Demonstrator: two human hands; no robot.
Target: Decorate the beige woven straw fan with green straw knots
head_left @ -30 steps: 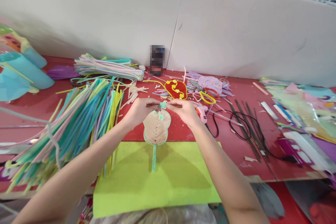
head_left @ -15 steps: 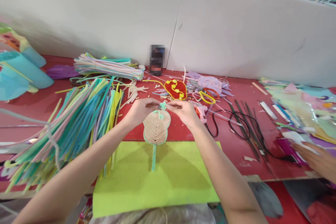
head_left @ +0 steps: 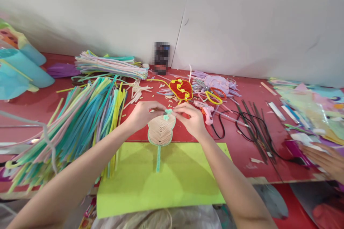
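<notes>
A beige fan of pipe cleaners with a pale green edge and green handle lies upright in view, its handle over the yellow-green sheet. Near its top, a small mint-green pipe-cleaner flower sits between the fingertips of both hands. Just below it, another green flower rests on the fan. My left hand pinches from the left, closed at the fingertips. From the right, my right hand pinches too, its thumb by the fan's upper edge. The exact contact is partly hidden by the fingers.
Pipe-cleaner bundles lie left. Behind are a red-and-yellow fan, scissors and a pink glue gun. A black cord runs right, towards another person's hand. A white partition stands behind.
The flower between my fingertips has come down closer to the fan's top edge, nearer the other flower. Both hands stay pinched, and the view has shifted slightly.
</notes>
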